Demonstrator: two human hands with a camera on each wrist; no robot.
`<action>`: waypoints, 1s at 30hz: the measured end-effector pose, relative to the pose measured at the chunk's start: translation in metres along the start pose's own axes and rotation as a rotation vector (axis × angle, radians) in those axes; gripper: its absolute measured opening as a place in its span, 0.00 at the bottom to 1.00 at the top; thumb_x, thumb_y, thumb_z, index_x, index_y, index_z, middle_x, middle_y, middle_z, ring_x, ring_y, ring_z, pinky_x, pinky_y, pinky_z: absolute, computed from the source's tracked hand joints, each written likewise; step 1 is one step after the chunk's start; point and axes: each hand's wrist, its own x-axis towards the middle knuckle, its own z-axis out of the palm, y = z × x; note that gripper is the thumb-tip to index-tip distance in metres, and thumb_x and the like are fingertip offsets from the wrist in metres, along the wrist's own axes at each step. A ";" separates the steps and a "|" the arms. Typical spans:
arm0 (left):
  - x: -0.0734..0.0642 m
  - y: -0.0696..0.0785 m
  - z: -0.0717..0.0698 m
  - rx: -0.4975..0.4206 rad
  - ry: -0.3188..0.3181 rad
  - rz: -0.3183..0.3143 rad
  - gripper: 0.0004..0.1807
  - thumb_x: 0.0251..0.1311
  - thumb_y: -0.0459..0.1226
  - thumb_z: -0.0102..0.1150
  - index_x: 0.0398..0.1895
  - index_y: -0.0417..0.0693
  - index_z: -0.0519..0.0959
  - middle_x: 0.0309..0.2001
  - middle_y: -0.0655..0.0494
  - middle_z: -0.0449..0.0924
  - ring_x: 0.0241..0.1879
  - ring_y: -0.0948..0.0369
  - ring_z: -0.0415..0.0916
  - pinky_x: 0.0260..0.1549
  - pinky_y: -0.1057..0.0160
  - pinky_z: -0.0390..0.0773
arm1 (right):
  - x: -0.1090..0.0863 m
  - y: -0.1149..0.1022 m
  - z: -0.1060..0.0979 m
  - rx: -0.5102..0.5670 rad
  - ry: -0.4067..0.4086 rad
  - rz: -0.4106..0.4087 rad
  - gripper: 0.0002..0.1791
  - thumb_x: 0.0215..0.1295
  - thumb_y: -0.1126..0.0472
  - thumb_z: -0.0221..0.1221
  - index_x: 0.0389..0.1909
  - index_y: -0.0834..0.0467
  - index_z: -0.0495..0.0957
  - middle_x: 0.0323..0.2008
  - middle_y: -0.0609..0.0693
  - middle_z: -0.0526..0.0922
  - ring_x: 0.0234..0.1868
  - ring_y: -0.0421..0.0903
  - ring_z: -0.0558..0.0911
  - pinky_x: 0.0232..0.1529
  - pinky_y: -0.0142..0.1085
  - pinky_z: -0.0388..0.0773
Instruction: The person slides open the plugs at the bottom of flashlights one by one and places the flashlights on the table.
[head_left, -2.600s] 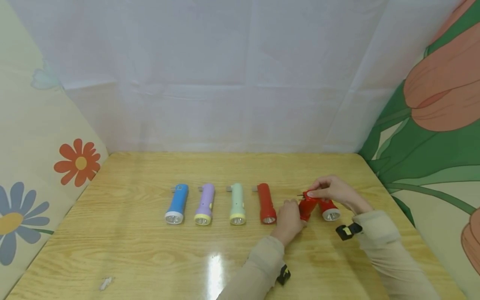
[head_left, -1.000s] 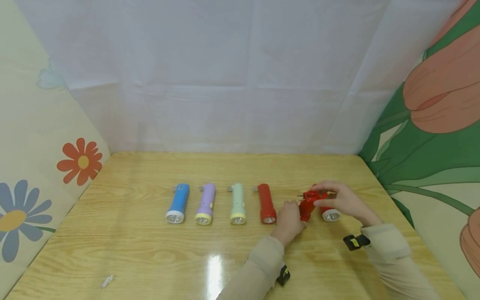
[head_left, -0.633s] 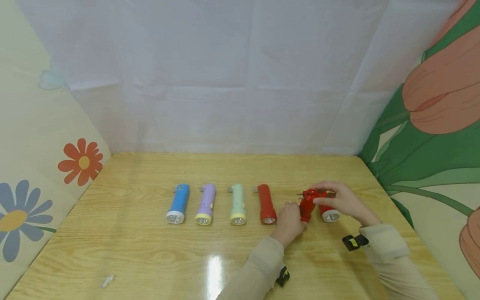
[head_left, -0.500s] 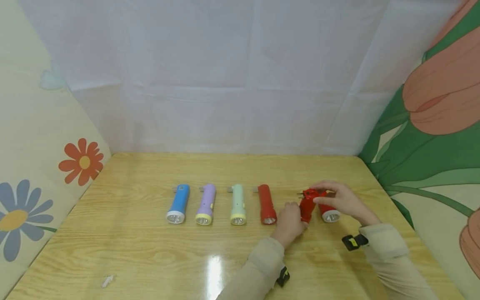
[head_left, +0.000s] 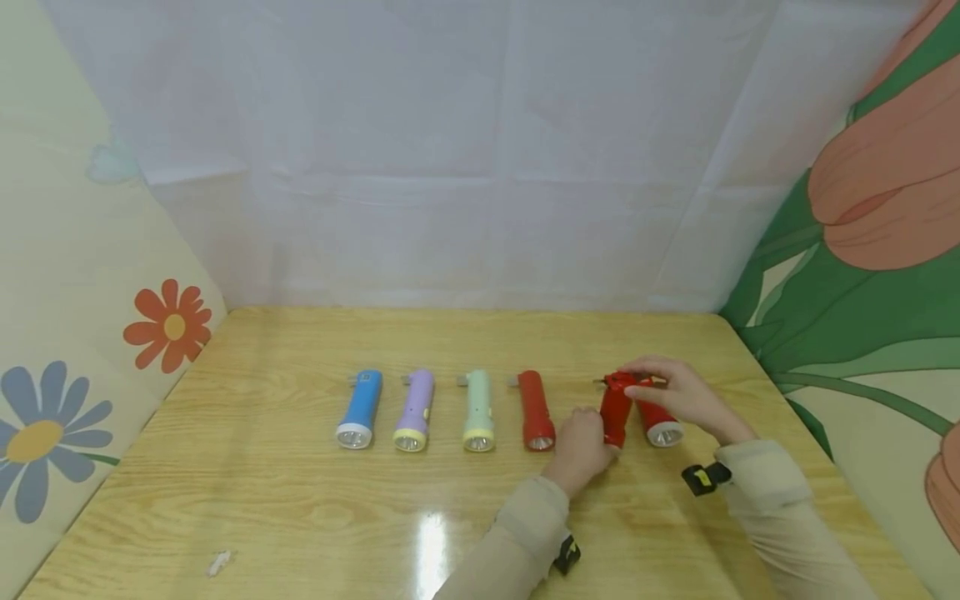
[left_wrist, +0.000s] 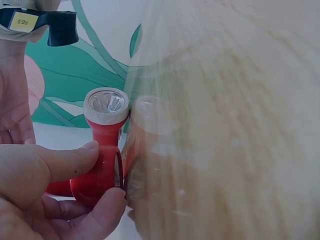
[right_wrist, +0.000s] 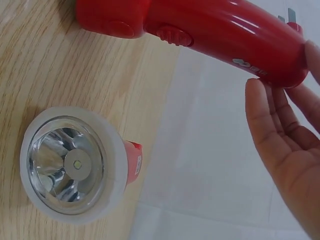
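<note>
A red flashlight [head_left: 617, 410] stands tilted, head end down at the table, at the right end of a row. My left hand [head_left: 581, 450] grips its head end, with thumb and fingers around the rim in the left wrist view. My right hand [head_left: 681, 396] holds the tail end between thumb and fingertips. Metal plug prongs [right_wrist: 292, 15] stick out of that tail, and a switch [right_wrist: 174, 36] shows on the body. Just right of it lies a second red flashlight with a white head [head_left: 664, 432], partly hidden under my right hand.
Leftward along the row lie a red flashlight [head_left: 535, 408], a mint green one [head_left: 477, 408], a purple one [head_left: 416, 408] and a blue one [head_left: 362, 407], lenses toward me. A pale scuff [head_left: 218, 562] marks the wooden table [head_left: 315, 517]. A white cloth [head_left: 450, 167] hangs behind.
My right hand has shifted its hold from the top of the tail to its right side. The held flashlight's tail has moved slightly away from me. My left hand stays almost in place.
</note>
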 end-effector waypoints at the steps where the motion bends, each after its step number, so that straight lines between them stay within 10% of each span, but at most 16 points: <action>1: 0.000 0.000 0.000 -0.001 -0.003 -0.001 0.18 0.42 0.47 0.70 0.30 0.46 0.77 0.23 0.58 0.71 0.24 0.64 0.70 0.24 0.69 0.71 | 0.001 0.000 0.000 0.000 0.001 0.003 0.18 0.60 0.63 0.58 0.50 0.66 0.74 0.47 0.60 0.77 0.46 0.52 0.75 0.45 0.43 0.75; 30: -0.001 -0.003 -0.005 -0.103 -0.030 -0.033 0.15 0.46 0.47 0.67 0.26 0.46 0.76 0.19 0.58 0.69 0.18 0.65 0.65 0.17 0.69 0.67 | 0.016 0.009 0.009 -0.009 0.057 0.078 0.21 0.64 0.58 0.54 0.52 0.69 0.72 0.49 0.64 0.76 0.48 0.57 0.74 0.47 0.47 0.71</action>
